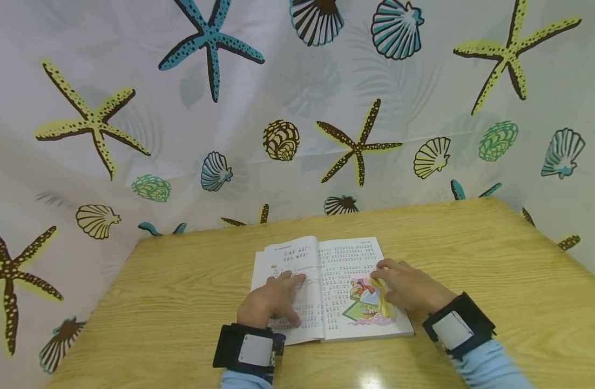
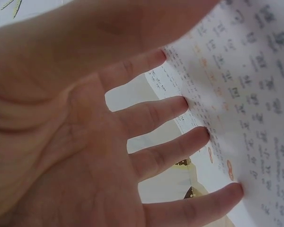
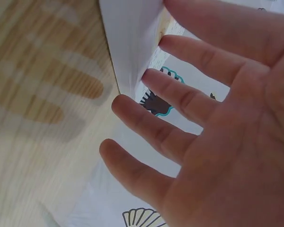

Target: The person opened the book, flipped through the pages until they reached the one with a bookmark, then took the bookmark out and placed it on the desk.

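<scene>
An open book (image 1: 336,259) lies on the wooden table, with printed text on both pages and a colourful picture (image 1: 367,302) low on the right page. My left hand (image 1: 273,300) rests on the left page, its fingers spread. In the left wrist view the fingertips (image 2: 199,136) touch the printed paper. My right hand (image 1: 414,286) is at the book's right edge, over the side of the picture. The right wrist view shows some fingertips (image 3: 149,75) against the page edges, while the lower fingers reach past the book over the table.
The book lies mid-table on a light wooden tabletop (image 1: 181,302). Behind and beside it hangs a white cloth (image 1: 249,183) printed with starfish and shells. Each wrist wears a black band (image 1: 458,327) with a pale plate, above light blue sleeves (image 1: 492,367).
</scene>
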Available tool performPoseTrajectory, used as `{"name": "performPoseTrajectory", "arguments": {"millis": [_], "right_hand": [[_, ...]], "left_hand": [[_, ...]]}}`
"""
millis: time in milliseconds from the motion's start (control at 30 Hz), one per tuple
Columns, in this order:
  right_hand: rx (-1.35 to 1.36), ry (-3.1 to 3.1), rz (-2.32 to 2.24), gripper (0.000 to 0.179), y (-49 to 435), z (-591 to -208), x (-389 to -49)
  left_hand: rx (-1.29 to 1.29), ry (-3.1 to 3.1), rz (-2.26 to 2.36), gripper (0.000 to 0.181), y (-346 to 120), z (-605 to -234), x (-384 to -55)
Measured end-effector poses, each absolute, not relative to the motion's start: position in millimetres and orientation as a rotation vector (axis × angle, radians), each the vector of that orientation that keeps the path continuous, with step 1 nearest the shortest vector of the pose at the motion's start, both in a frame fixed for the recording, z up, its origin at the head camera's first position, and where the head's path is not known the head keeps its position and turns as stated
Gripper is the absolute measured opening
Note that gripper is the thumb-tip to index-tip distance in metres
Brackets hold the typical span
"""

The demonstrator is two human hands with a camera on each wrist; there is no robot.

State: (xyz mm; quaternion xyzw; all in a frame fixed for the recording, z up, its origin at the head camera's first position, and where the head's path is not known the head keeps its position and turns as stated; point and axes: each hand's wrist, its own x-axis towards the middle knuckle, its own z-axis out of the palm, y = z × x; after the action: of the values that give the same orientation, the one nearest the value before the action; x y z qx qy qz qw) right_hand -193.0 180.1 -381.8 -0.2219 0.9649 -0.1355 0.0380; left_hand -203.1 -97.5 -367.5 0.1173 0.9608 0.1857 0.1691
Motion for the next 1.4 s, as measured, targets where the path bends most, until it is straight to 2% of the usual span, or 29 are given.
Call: {"name": "performPoseTrajectory", "arguments": {"millis": [433,667,767,1000,1400], "right_hand": [[-0.639,2.951,-0.44,0.041,182.1,-382.4,-194.1],[-0.445,2.922,-0.481,0.069,190.1,-384.0,-196.5],[-0.43,2.899,-0.493,0.075,194.2,-383.3,-198.5],[-0.441,2.858,-0.489,0.077,196.0,-381.6,-200.8],[-0.411,2.924,-0.447,0.071,189.5,-379.2,-198.8]], "left_hand": [[0.338,2.736,0.498,0.089,-96.6,-367.9,-202.8],[0.355,2.732,0.499,0.089,-96.5,-367.2,-202.7],[0.358,2.736,0.49,0.09,-96.5,-367.5,-202.9],[0.362,2.739,0.47,0.09,-96.0,-364.9,-202.9],[0.337,2.731,0.486,0.09,-94.1,-364.6,-203.0]]}}
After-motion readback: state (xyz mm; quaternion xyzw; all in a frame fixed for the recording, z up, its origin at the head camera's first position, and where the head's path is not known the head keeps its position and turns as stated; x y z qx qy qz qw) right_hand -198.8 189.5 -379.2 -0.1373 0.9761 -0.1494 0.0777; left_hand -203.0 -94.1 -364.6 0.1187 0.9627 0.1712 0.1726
